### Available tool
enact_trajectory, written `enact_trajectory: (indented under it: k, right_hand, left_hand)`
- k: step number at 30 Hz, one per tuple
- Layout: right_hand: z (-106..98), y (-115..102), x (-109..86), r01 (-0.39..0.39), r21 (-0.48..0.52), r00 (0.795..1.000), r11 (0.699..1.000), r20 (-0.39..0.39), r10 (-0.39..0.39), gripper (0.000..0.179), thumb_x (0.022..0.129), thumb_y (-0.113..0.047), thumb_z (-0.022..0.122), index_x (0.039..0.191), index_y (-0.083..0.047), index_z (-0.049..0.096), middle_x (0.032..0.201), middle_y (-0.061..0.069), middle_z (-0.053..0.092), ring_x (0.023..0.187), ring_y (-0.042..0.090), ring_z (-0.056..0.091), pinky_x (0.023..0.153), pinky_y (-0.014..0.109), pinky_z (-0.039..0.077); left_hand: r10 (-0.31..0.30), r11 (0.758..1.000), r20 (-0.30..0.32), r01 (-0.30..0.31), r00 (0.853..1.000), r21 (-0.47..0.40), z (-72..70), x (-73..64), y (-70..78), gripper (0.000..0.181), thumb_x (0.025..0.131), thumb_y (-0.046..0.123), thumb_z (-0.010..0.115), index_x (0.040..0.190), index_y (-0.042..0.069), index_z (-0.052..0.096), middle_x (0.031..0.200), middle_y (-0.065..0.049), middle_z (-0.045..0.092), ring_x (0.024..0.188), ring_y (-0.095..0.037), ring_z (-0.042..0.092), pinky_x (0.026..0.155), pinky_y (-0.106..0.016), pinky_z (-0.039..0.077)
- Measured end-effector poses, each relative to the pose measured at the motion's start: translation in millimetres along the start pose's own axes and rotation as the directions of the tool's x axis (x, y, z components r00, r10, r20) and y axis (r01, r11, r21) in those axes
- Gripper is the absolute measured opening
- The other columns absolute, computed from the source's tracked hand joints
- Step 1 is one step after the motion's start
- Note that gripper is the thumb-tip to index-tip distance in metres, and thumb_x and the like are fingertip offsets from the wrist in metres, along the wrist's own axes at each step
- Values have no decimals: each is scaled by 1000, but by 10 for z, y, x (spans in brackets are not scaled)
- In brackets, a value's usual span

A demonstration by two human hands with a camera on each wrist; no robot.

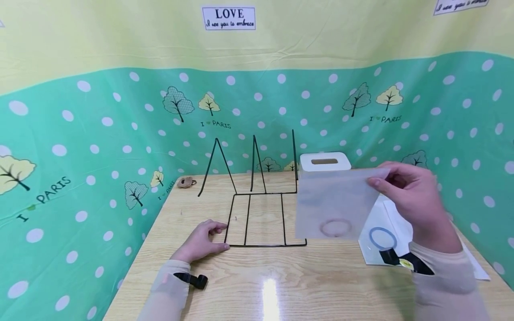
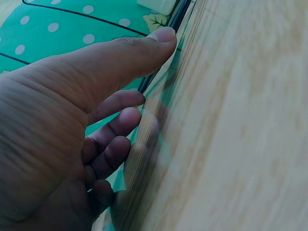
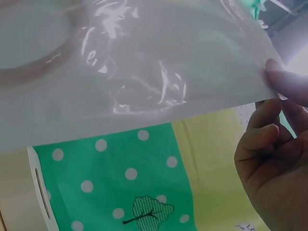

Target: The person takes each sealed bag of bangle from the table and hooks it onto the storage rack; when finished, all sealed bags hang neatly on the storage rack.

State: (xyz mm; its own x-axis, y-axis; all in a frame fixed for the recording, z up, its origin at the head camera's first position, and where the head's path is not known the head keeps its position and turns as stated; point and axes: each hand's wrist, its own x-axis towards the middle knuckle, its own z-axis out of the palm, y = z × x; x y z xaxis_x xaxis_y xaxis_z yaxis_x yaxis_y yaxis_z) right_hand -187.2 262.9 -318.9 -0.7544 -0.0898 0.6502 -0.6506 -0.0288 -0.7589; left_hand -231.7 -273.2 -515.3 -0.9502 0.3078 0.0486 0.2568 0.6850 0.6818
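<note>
My right hand [image 1: 413, 196] pinches the upper right corner of a frosted, translucent plastic bag [image 1: 333, 196], which hangs above the table. A pinkish ring [image 1: 335, 228] shows through the bag near its bottom; in the right wrist view this ring [image 3: 53, 62] is partly cut off at the left. My left hand [image 1: 202, 240] holds the front left corner of a black wire rack [image 1: 246, 223] on the tabletop, thumb at the front wire and fingers along the side. In the left wrist view the thumb [image 2: 161, 38] overlaps the dark wire. The raised bag hides the rack's right side.
Behind the bag stands a white box [image 1: 325, 161] with a slot in its top. At the right lies another translucent bag [image 1: 367, 249] with a blue ring [image 1: 383, 238]. A small brown object [image 1: 186, 182] sits at the back left. A patterned curtain [image 1: 257, 102] encloses the wooden table [image 1: 225, 285].
</note>
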Motion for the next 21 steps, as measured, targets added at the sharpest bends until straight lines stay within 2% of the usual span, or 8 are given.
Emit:
enact_trajectory:
  k: [9, 17, 21]
  right_hand:
    - [189, -60, 25, -33, -11, 999, 999, -35, 32, 14, 89, 19, 70, 103, 17, 70, 96, 12, 73, 81, 19, 70, 71, 21, 58]
    - [362, -29, 53, -11, 14, 1000, 1000, -6, 11, 11, 91, 18, 69, 101, 15, 71, 97, 14, 70, 82, 21, 69, 73, 24, 60]
    - [433, 18, 66, 4, 16, 1000, 1000, 16, -5, 10, 90, 19, 69, 98, 14, 71, 96, 13, 72, 79, 19, 67, 70, 23, 58]
  left_hand:
    - [-3, 1000, 3, 3, 1000, -1, -10, -11, 7, 68, 75, 42, 96, 134, 19, 70, 109, 5, 63, 104, -15, 57, 99, -45, 48]
    - [-8, 1000, 7, 8, 1000, -11, -21, -18, 14, 68, 76, 41, 95, 134, 18, 70, 109, 4, 62, 103, -17, 56, 97, -44, 47]
    - [-16, 1000, -2, 16, 1000, -27, -37, -30, 5, 68, 77, 42, 95, 134, 17, 69, 111, 4, 63, 105, -17, 56, 97, -44, 47]
